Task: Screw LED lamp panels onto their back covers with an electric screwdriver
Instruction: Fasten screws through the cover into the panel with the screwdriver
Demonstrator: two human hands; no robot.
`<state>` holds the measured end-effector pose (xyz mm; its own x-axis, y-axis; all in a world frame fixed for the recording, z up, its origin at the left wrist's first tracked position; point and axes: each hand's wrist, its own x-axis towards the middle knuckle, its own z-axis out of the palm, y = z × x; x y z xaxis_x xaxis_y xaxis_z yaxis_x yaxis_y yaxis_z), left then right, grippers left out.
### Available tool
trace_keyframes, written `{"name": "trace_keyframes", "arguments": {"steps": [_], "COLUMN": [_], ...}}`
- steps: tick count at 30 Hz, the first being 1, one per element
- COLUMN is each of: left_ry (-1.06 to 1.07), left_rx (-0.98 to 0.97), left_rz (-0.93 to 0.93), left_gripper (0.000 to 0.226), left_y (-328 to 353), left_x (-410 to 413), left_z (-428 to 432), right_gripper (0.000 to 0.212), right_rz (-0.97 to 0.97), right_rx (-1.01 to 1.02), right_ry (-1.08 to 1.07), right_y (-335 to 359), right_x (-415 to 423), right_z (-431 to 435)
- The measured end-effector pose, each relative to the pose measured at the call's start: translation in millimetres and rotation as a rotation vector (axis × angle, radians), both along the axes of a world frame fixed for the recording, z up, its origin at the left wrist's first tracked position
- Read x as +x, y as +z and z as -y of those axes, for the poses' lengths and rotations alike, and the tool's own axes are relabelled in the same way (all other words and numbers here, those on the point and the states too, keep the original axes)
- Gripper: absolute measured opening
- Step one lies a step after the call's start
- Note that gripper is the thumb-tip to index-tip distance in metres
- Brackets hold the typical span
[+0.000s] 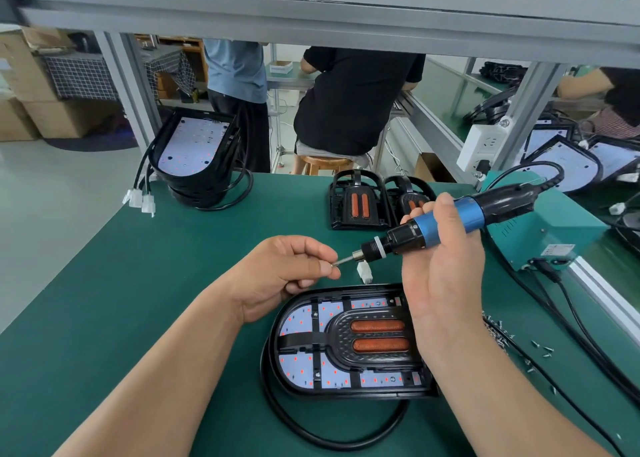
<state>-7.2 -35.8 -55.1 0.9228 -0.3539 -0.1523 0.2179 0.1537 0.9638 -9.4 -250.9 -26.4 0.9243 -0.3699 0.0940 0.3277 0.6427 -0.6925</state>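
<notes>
An LED lamp panel point(346, 345) lies flat on the green mat in front of me, a black frame with two orange strips over its white LED board. Its black cable point(311, 432) loops around the near side. My right hand point(440, 269) grips a blue and black electric screwdriver point(450, 221) above the panel, its bit pointing left. My left hand point(287, 273) pinches a small screw point(334, 264) at the tip of the bit.
A stack of lamp assemblies point(197, 155) with cables stands at the back left. Two black covers point(360, 200) lie at the back centre. A teal power box point(550, 228) sits right, loose screws point(502, 335) beside it. Other people work beyond the bench.
</notes>
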Motion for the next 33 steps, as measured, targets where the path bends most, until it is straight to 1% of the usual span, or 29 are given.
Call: {"name": "trace_keyframes", "arguments": {"steps": [3,9,14,17,19,22,24,26,28,30,33], "left_ry": [0.021,-0.02,-0.04,-0.06,-0.048,-0.041,-0.059,-0.123,-0.203,-0.254,-0.27], "left_rx": [-0.014,0.021,0.026,-0.002,0.011,0.082,0.189,0.299,0.355,0.388,0.461], "left_rz": [0.02,0.054,0.042,0.03,0.013,0.014,0.044,0.071,0.068,0.089,0.145], "left_gripper": [0.014,0.017,0.017,0.023,0.029,0.033,0.036,0.041,0.045,0.041,0.028], "left_y": [0,-1,-2,-1,-1,1,3,6,8,11,12], "left_x": [0,0,2,1,1,1,-1,-3,-4,-5,-5], "left_z": [-1,-3,-3,-5,-8,-11,-14,-17,-18,-18,-17], "right_gripper": [0.018,0.018,0.019,0.018,0.019,0.02,0.019,0.018,0.016,0.013,0.011], "right_rz": [-0.037,-0.065,-0.093,-0.1,-0.088,-0.059,-0.041,-0.029,-0.018,0.003,0.046], "right_rx": [-0.001,0.022,0.105,0.153,0.172,0.2,0.208,0.218,0.228,0.235,0.247], "right_ry": [0.01,0.033,0.014,0.006,0.008,0.014,0.01,-0.002,-0.009,-0.006,0.013], "right_y": [0,2,-1,-2,-2,-2,0,2,5,10,17], "right_x": [2,4,5,6,7,9,10,11,12,12,10], "right_z": [-1,1,5,7,9,15,18,23,28,32,38]}}
